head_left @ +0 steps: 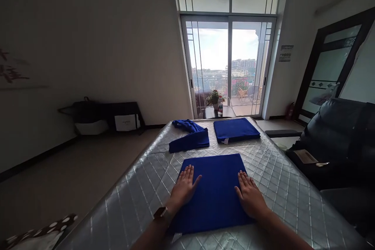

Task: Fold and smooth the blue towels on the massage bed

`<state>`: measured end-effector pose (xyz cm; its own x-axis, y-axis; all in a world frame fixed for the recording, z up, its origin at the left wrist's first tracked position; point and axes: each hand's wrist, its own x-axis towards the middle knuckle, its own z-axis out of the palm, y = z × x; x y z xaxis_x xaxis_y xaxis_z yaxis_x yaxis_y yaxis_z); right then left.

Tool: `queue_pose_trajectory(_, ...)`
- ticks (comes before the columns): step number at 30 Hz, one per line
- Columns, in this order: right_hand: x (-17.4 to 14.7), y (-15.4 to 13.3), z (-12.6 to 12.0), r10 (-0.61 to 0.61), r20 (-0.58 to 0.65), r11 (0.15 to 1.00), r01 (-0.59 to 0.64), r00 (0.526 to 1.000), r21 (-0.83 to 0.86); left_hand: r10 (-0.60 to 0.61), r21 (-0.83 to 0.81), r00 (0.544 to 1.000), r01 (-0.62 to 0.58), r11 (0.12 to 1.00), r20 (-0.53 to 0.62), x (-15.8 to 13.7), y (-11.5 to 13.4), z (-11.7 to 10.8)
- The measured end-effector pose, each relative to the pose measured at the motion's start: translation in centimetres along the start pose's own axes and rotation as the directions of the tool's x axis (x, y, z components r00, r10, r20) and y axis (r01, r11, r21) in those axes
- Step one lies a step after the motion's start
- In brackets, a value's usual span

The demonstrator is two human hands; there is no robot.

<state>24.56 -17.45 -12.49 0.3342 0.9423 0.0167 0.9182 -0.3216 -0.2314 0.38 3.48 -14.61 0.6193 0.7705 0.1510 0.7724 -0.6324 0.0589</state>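
A blue folded cloth [215, 199] lies flat in front of me on a silver quilted mattress [131, 195]. My left hand [185, 184] rests flat on its left side, thumb spread out, a watch on the wrist. On the right side lies my right hand [249, 193], palm down with fingers stretched. A small white tag pokes out at the cloth's near left corner. Beyond it, a second blue folded cloth [236, 129] lies at the far right of the mattress, also with a white tag. To its left is a loosely crumpled blue cloth [191, 136].
A black leather armchair [342, 140] stands close on the right, with a brown flat item [305, 156] on it. Past the mattress's far edge, a small table [208, 114] holds a plant and a bottle [220, 106]. Bags [90, 119] sit by the left wall.
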Motion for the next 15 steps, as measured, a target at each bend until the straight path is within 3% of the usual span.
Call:
queue_pose_trajectory(2, 0.0, -0.1, -0.1, 0.006, 0.005, 1.0, -0.006, 1.0, 0.023, -0.01, 0.024, 1.0, 0.01, 1.0, -0.011, 0.3, 1.2, -0.4)
queue_pose_trajectory(4, 0.1, -0.3, -0.3, 0.007, 0.009, 1.0, -0.008, 1.0, 0.031, 0.028, 0.004, 0.999, -0.028, 1.0, -0.047, 0.3, 4.2, -1.0)
queue_pose_trajectory(7, -0.1, -0.3, -0.5, 0.004, 0.004, 1.0, -0.004, 1.0, 0.014, 0.238, -0.108, 0.969, -0.244, 0.964, -0.064, -0.5, 10.8, -1.6)
queue_pose_trajectory(10, -0.2, 0.0, -0.4, -0.042, 0.007, 0.999, 0.042, 0.999, -0.033, 0.449, -0.213, 0.89, -0.456, 0.864, -0.082, -1.7, 16.3, -1.7)
queue_pose_trajectory(12, -0.2, 0.2, -0.2, -0.075, 0.008, 0.996, 0.075, 0.997, -0.056, 0.481, -0.25, 0.874, -0.483, 0.839, -0.074, -2.2, 17.6, -1.6)
queue_pose_trajectory(15, -0.1, 0.2, -0.2, -0.05, -0.001, 0.998, 0.05, 0.999, -0.047, 0.406, -0.236, 0.914, -0.394, 0.888, 0.0, -2.7, 15.3, -1.8)
